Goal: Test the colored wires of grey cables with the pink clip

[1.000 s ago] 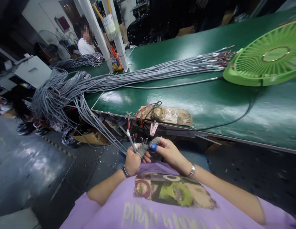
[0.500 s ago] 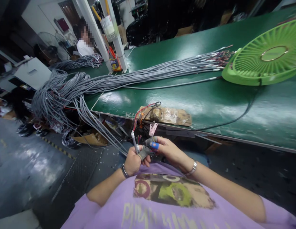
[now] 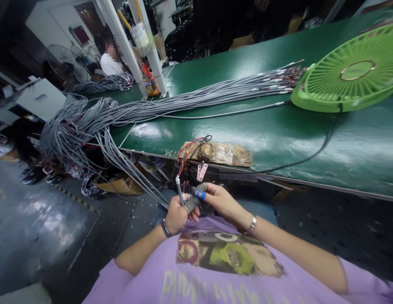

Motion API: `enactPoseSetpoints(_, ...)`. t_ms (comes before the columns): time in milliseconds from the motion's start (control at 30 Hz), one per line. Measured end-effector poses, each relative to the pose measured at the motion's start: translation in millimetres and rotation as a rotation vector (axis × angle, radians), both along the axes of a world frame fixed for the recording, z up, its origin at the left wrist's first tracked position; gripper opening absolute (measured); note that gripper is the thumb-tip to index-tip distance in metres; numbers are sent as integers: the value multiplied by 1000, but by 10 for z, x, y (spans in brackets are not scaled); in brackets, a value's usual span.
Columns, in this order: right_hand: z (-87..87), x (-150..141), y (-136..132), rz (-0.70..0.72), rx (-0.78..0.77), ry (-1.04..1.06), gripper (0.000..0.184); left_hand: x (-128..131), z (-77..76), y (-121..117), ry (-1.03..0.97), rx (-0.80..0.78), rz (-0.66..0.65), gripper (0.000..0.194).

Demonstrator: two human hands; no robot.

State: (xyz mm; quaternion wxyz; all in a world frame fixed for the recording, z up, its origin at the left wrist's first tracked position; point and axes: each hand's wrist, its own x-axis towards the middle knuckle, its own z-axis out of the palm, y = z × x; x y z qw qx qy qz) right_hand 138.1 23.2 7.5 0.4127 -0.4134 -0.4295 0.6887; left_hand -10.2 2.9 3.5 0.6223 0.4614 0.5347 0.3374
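Observation:
Close to my body, my left hand (image 3: 177, 214) is closed round a grey cable (image 3: 180, 190), whose pale end with thin coloured wires points up. A grey wrap covers its thumb. My right hand (image 3: 217, 198) meets it, with finger and thumb pinched together by the left thumb; blue tape is on one digit. What lies between the right fingertips is too small and dark to make out. Just beyond both hands, a pink clothes peg (image 3: 202, 172) hangs at the bench edge below a worn wooden block (image 3: 230, 155) with red and black wires.
A long bundle of grey cables (image 3: 184, 99) runs along the green bench (image 3: 266, 135) and spills over its left edge. At the right stands a green fan (image 3: 355, 71) with a black cord. White posts (image 3: 120, 40) rise behind, and a person (image 3: 110, 63) sits beyond them.
My right fingers have drawn in slightly towards my left thumb. The left hand keeps its hold on the cable. The whole view has shifted a little.

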Motion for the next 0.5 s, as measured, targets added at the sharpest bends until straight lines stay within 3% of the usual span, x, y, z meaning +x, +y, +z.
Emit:
enactPoseSetpoints(200, -21, -17, -5, -22, -7, 1, 39, -9, -44, -5, -26, 6, -13, 49)
enactPoseSetpoints(367, -50, -24, -26, -69, -51, 11, 40, -2, -52, -10, -41, 23, 66, 50)
enactPoseSetpoints(500, -39, 25, -29, -26, -87, 30, 42, -1, -38, -12, -39, 32, 127, 53)
